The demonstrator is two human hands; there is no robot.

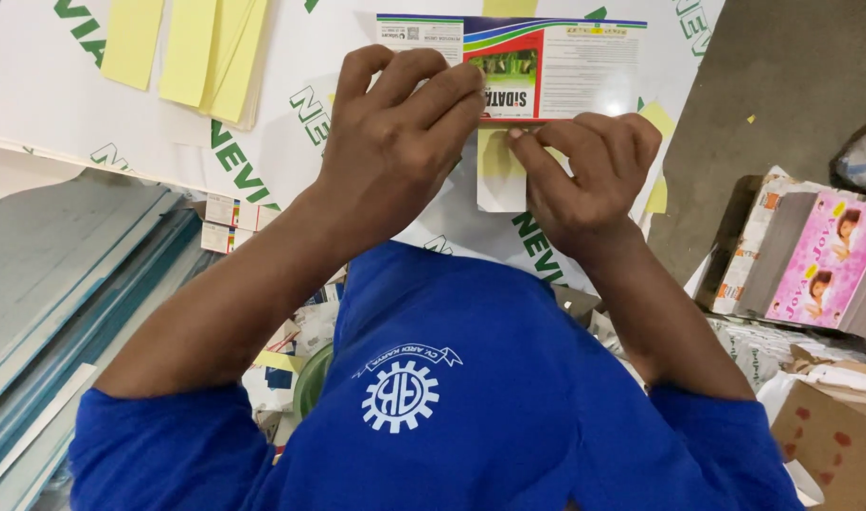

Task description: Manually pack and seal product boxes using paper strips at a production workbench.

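Between two hands [400, 128] [584, 166], one printed label [547, 66]

White printed work board [263, 142], grey concrete floor [764, 114], stacked grey-blue panels [64, 274], cardboard boxes [830, 445]

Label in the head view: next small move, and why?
Probably peel the yellow backing strip further down off the printed label. The left hand presses on the label's lower edge against the white sheet, while the right hand pinches at the strip just below it, so the strip looks only partly freed.
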